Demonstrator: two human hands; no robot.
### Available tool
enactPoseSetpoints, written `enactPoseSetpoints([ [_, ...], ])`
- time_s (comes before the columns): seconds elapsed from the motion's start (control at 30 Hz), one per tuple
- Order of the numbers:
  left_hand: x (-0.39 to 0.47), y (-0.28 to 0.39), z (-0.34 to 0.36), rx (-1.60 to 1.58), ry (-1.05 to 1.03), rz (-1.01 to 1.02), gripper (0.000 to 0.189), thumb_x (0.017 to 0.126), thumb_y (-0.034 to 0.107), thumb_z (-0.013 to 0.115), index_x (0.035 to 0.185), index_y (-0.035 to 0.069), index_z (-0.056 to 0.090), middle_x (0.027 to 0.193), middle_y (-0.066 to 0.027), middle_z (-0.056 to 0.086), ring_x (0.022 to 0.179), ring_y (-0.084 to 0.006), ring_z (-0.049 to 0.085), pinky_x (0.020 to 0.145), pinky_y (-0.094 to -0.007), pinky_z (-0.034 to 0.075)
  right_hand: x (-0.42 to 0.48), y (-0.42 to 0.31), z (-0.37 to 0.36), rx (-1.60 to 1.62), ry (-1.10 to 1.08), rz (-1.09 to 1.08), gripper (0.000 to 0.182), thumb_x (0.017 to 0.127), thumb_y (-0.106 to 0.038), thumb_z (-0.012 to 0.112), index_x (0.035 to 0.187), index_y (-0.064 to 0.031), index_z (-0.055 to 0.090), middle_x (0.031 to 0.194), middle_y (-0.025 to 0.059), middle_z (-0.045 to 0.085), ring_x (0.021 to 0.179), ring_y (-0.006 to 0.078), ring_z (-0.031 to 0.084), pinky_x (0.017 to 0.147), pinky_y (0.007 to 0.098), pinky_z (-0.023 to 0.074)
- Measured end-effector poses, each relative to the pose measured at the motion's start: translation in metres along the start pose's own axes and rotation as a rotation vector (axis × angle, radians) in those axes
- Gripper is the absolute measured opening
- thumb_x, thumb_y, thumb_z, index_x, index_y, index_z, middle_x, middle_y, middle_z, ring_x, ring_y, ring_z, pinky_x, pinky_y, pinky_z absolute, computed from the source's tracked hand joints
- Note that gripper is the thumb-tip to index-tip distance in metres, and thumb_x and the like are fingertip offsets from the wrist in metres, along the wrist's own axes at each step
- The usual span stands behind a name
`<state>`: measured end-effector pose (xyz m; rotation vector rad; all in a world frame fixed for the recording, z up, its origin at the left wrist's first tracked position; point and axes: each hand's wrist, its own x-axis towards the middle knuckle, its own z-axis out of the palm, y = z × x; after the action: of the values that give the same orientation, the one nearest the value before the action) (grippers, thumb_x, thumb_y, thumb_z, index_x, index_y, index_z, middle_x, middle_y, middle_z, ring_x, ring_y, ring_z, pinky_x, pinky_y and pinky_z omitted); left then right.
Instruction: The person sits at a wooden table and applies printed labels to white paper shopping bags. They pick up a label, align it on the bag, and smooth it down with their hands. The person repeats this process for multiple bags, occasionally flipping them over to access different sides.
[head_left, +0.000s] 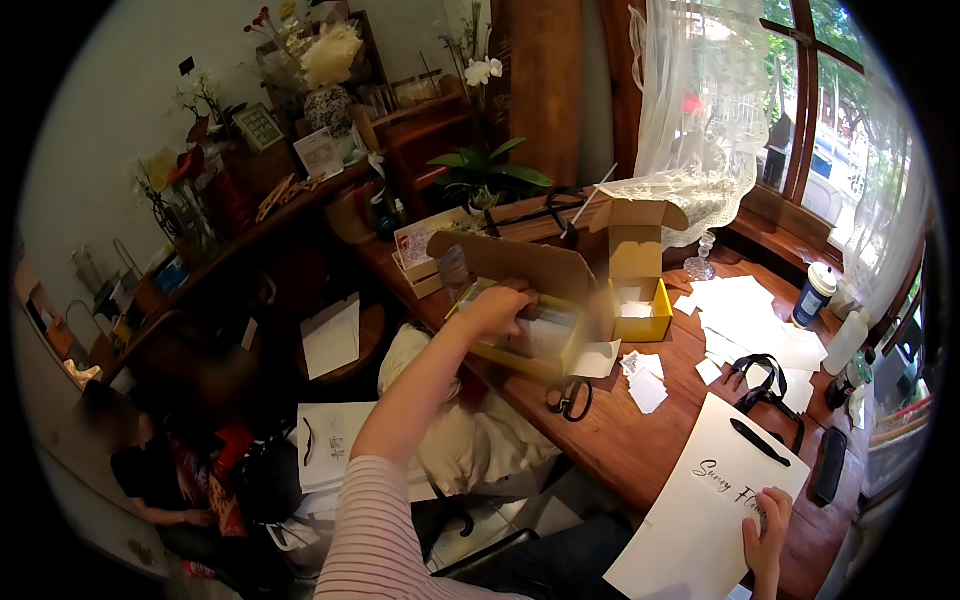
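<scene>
My left hand reaches into an open yellow cardboard box at the table's near-left edge. Its fingers curl down over pale contents, and blur hides whether they grip anything. The box's brown lid stands raised behind the hand. At the lower right, my right hand lies on the face of a white paper bag, with fingers apart. That bag has a black handle and bears script writing. A smaller yellow box stands open to the right of the first, with white cards inside.
Black-handled scissors lie near the wooden table's edge, beside small white cards. White sheets, a lidded paper cup and a black case occupy the right side. A person sits at the lower left.
</scene>
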<state>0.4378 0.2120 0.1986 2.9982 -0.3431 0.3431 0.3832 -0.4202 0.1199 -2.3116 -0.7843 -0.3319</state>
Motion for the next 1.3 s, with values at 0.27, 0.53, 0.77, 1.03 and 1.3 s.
enactPoseSetpoints([
  [0.27, -0.025, 0.027, -0.063, 0.048, 0.324, 0.087, 0.008, 0.077, 0.014, 0.068, 0.08, 0.007, 0.065, 0.079, -0.0094, 0.063, 0.079, -0.0305, 0.062, 0.069, -0.0397, 0.051, 0.002, 0.004, -0.001, 0.089, 0.055, 0.003, 0.034, 0.066, 0.002, 0.063, 0.1, 0.0034, 0.058, 0.114, 0.0201, 0.054, 0.111, 0.0369, 0.049, 0.098, 0.0423, 0.0386],
  [0.53, -0.079, 0.209, -0.07, -0.619, 0.665, -0.064, 0.013, 0.085, 0.009, 0.057, 0.092, -0.001, 0.061, 0.071, -0.0093, 0.065, 0.057, -0.0221, 0.061, 0.055, -0.0314, 0.046, 0.001, -0.08, -0.003, 0.255, 0.149, 0.107, 0.053, 0.068, -0.004, 0.075, 0.117, -0.0027, 0.057, 0.116, 0.0139, 0.059, 0.104, 0.029, 0.057, 0.09, 0.0367, 0.0458],
  [0.77, -0.074, 0.369, 0.024, -1.248, -0.242, 0.214, 0.024, 0.081, 0.011, 0.074, 0.1, -0.001, 0.065, 0.07, -0.0095, 0.067, 0.058, -0.0153, 0.062, 0.057, -0.0259, 0.048, -0.033, -0.167, 0.012, 1.185, 0.352, 0.713, 0.022, 0.083, -0.007, 0.072, 0.102, 0.0019, 0.067, 0.093, 0.0067, 0.068, 0.08, 0.0081, 0.061, 0.073, 0.0228, 0.0484],
  [1.03, -0.082, 0.385, 0.067, -1.825, -0.578, -0.225, 0.008, 0.082, -0.003, 0.067, 0.086, -0.009, 0.064, 0.082, -0.0201, 0.068, 0.072, -0.0241, 0.069, 0.066, -0.0339, 0.058, -0.047, -0.111, -0.03, 1.283, 1.102, 0.633, 0.009, 0.087, -0.009, 0.068, 0.089, -0.0018, 0.062, 0.073, 0.007, 0.065, 0.045, 0.0101, 0.055, 0.031, 0.0219, 0.0373],
  [1.3, -0.083, 0.403, 0.068, -1.905, -0.437, -0.178, 0.018, 0.083, 0.004, 0.066, 0.095, -0.007, 0.06, 0.076, -0.0137, 0.065, 0.061, -0.0191, 0.062, 0.06, -0.0325, 0.054, -0.039, -0.11, -0.021, 1.302, 1.068, 0.641, 0.015, 0.088, -0.013, 0.067, 0.095, -0.0021, 0.06, 0.08, 0.0085, 0.066, 0.048, 0.0135, 0.058, 0.031, 0.0239, 0.041],
])
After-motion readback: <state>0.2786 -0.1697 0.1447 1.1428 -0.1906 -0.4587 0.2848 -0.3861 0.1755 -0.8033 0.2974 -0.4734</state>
